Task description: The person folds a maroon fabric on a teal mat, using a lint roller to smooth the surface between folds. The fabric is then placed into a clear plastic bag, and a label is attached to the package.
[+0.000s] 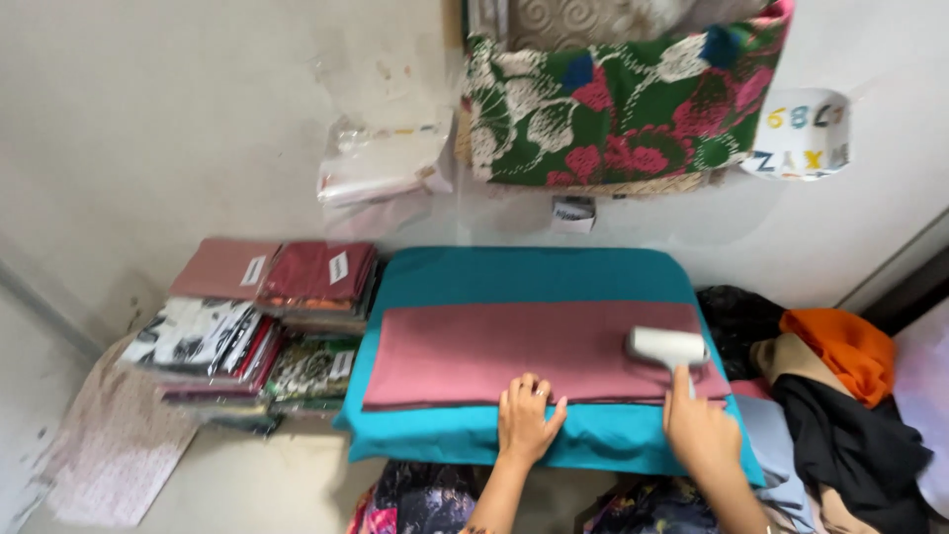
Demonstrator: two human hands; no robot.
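- Both forearms are cut off at the bottom edge; the roller's (668,347) handle is mostly hidden inside the right hand (700,427), fingers wrapped round it
- Roller's head is white, blurred; it rests on the right end of the pink cloth (514,354)
- Pink cloth lies folded flat and long across the teal pad (534,269)
- Left hand (527,417) presses flat on the cloth's near edge, fingers spread, holding nothing
- Fabric packs (259,318) stacked just left of the pad; their prints are hard to make out

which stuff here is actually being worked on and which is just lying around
In use:
- left hand, flat on pink folded cloth
- right hand, holding white lint roller
- teal cushion

Lying about:
- packaged fabric stacks
- floral cloth
- orange garment
- black garment
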